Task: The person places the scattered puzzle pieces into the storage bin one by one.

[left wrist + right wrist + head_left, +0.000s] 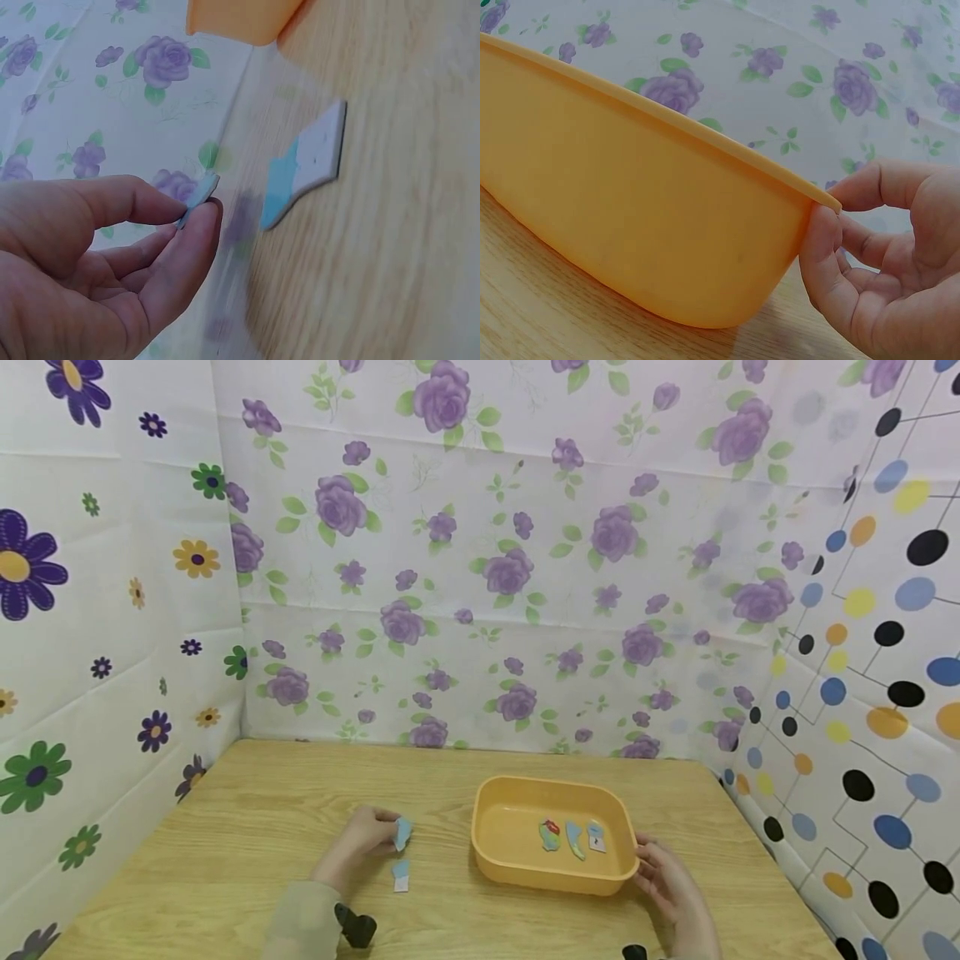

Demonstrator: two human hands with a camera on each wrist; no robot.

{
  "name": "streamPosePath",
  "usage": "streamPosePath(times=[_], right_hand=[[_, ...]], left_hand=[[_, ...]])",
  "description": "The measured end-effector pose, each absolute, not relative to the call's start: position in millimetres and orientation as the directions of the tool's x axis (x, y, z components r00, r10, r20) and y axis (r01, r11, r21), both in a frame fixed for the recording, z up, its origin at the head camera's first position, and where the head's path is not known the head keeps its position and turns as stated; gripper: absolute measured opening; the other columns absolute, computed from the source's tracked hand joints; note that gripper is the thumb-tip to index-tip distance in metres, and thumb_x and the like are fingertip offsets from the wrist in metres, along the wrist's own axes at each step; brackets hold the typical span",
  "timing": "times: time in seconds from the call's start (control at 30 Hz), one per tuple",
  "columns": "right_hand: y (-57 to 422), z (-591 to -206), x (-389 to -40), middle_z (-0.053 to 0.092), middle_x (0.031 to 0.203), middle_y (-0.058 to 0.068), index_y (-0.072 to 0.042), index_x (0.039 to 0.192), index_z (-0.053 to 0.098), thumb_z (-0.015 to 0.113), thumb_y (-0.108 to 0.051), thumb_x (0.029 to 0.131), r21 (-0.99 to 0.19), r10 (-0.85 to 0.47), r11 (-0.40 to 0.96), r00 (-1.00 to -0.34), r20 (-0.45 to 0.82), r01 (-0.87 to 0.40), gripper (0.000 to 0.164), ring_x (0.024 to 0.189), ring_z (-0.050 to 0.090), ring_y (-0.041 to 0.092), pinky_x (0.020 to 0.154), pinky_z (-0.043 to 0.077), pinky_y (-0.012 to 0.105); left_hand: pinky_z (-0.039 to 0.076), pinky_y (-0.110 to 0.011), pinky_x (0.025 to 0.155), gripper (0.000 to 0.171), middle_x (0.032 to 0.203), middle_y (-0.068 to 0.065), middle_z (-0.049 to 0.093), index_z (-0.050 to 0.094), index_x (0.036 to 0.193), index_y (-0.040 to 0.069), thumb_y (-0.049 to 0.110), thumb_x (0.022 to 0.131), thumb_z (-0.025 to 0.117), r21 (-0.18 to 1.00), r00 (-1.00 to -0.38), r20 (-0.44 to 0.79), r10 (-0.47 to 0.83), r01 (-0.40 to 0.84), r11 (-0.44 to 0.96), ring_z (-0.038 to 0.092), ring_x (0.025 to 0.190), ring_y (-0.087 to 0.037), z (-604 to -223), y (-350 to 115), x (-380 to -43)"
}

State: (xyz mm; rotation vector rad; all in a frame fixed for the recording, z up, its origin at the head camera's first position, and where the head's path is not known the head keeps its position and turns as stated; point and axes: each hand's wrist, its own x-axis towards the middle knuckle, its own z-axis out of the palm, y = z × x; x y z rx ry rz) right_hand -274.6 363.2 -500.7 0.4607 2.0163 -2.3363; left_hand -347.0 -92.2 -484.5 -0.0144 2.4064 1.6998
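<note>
My left hand [369, 832] pinches a small light-blue flat piece [402, 833] between thumb and fingers; in the left wrist view the piece [199, 199] is seen nearly edge-on. Just below that hand, a blue-and-white flat piece [401, 877] lies on the table. On the right stands an orange plastic tub [551, 875], its near rim gripped at the right end by my right hand [667, 877]. In the right wrist view, thumb and fingers pinch the tub's rim [727, 141]. Inside lie a green-and-red piece [550, 837], a blue-and-yellow piece [575, 841] and a blue-and-white piece [596, 837].
The wooden table [315, 785] meets a wall of purple-flowered cloth [510, 610] at the back. Flower-patterned cloth [112, 652] hangs at the left and dotted cloth [862, 710] at the right. Black wrist mounts [356, 927] show near the bottom edge.
</note>
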Motion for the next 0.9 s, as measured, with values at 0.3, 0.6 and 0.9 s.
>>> streamPosePath(times=[0.3, 0.6, 0.9], right_hand=[[361, -499, -273, 0.06, 0.091, -0.004, -0.005, 0.121, 0.05, 0.044, -0.009, 0.094, -0.963, 0.181, -0.181, -0.956, -0.233, 0.2, 0.027, 0.081, 0.057, 0.008, 0.073, 0.054, 0.02], [363, -498, -272, 0.057, 0.098, -0.003, 0.0, 0.128, 0.044, 0.046, -0.009, 0.095, -0.957, 0.161, -0.186, -0.954, -0.253, 0.222, 0.034, 0.085, 0.056, 0.01, 0.075, 0.053, 0.021], [363, -499, -273, 0.059, 0.097, -0.005, 0.0, 0.134, 0.045, 0.045, -0.013, 0.097, -0.96, 0.167, -0.164, -0.953, -0.254, 0.228, 0.039, 0.082, 0.057, 0.006, 0.074, 0.053, 0.019]], left_hand=[[0.059, -0.037, 0.083, 0.043, 0.116, -0.03, 0.059, 0.05, 0.127, -0.018, -0.005, 0.087, 0.051, 0.953, -0.975, -0.188, 0.115, -0.154, 0.26, 0.063, 0.088, -0.023, -476, -79, -349], [0.059, -0.042, 0.085, 0.043, 0.105, -0.023, 0.065, 0.052, 0.128, -0.016, -0.004, 0.086, 0.053, 0.971, -0.978, -0.149, 0.149, -0.116, 0.211, 0.067, 0.081, -0.025, -461, -58, -355], [0.06, -0.032, 0.08, 0.042, 0.112, -0.027, 0.065, 0.053, 0.127, -0.015, 0.0, 0.088, 0.057, 0.977, -0.973, -0.117, 0.198, -0.077, 0.201, 0.069, 0.087, -0.023, -445, -35, -365]])
